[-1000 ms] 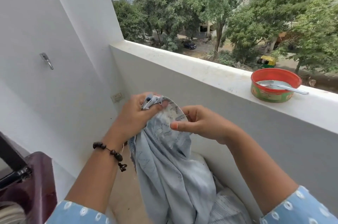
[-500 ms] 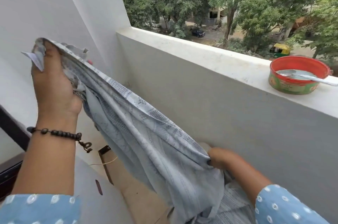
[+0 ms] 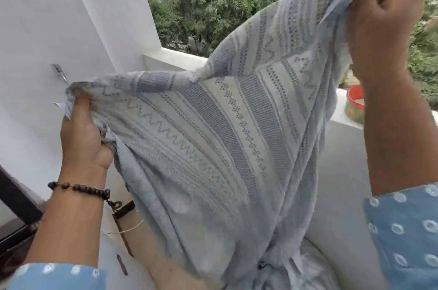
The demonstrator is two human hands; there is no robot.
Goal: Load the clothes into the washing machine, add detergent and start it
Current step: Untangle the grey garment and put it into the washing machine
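Note:
A pale grey-blue patterned garment is stretched wide in front of me. My left hand grips one edge of it at mid-left, near the white wall. High at the upper right, my right hand is closed on another edge. The cloth's lower part hangs down toward the bottom middle, where more grey fabric is bunched. The dark edge of the washing machine shows at the lower left, mostly out of frame. No detergent is identifiable.
A red and green bowl stands on the white balcony parapet, half hidden by the cloth. A metal hook sticks out of the left wall. Trees and a building lie beyond.
My right hand has risen from low beside the parapet to high at the upper right, spreading the garment open. My left hand has dropped a little while keeping its grip.

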